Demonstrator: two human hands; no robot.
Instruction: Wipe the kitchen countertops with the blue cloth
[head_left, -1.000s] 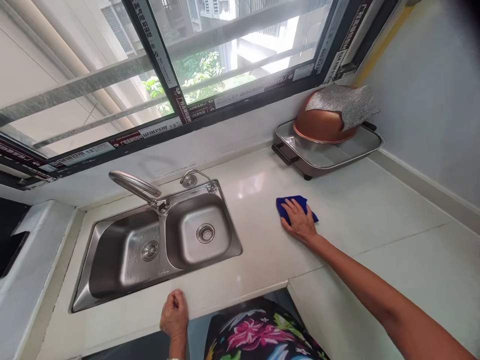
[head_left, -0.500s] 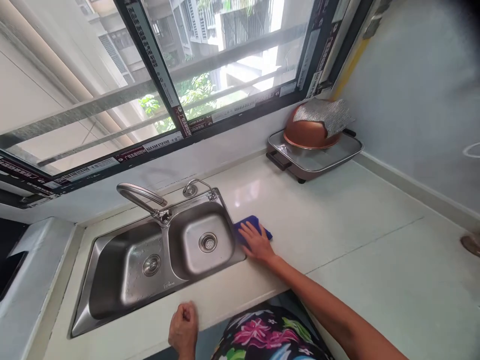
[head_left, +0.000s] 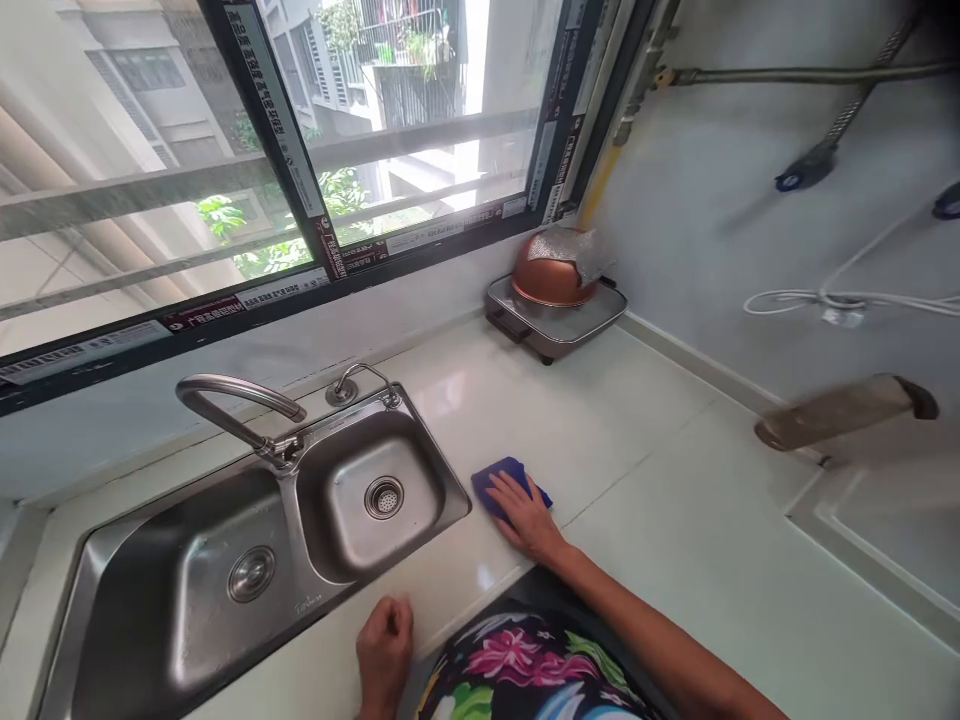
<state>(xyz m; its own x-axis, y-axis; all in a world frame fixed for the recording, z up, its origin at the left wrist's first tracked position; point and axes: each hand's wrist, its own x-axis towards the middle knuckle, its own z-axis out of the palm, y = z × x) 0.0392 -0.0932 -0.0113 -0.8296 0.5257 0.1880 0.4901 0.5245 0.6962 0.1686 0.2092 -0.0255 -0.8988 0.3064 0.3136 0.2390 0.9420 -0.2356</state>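
Observation:
My right hand lies palm down on a folded blue cloth, holding it against the counter just right of the sink. The fingers are stretched over the cloth, whose far and right edges show around them. My left hand is curled into a loose fist near the counter's front edge, with nothing visible in it. The double stainless sink lies left of the cloth. A curved faucet rises behind the sink's divider.
A copper-coloured pot sits upside down on a rectangular electric pan in the back corner. A small spout stands behind the right basin. On the right wall are a white cable and a brown cylindrical object.
The blue cloth has slid right under my right hand, away from the sink's edge. My left hand stays curled. The view has turned right, showing more of the wall.

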